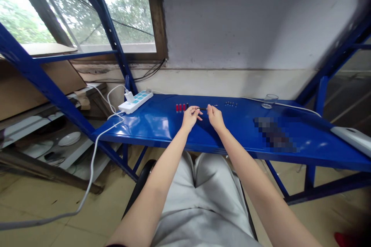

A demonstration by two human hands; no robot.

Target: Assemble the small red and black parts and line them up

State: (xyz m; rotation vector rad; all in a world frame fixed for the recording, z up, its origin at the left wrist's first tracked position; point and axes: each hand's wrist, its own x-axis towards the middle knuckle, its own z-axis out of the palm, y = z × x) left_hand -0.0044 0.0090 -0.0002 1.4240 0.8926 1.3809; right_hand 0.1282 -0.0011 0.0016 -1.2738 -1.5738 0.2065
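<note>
Both my hands rest near the middle of a blue metal table (156,123). My left hand (191,116) and my right hand (215,116) are closed in a pinch on the two ends of a thin dark rod-like part (203,108) held between them just above the table. What the part is stays too small to tell. A short row of small red pieces (181,107) stands just behind my left hand. A cluster of tiny dark pieces (231,104) lies behind and right of my right hand.
A white power strip (135,102) with a plugged white cable sits at the table's back left. A clear glass (270,100) stands at the back right. A blurred dark patch (274,134) lies right of my hands. Blue rack posts, a window and plates on a low shelf are at left.
</note>
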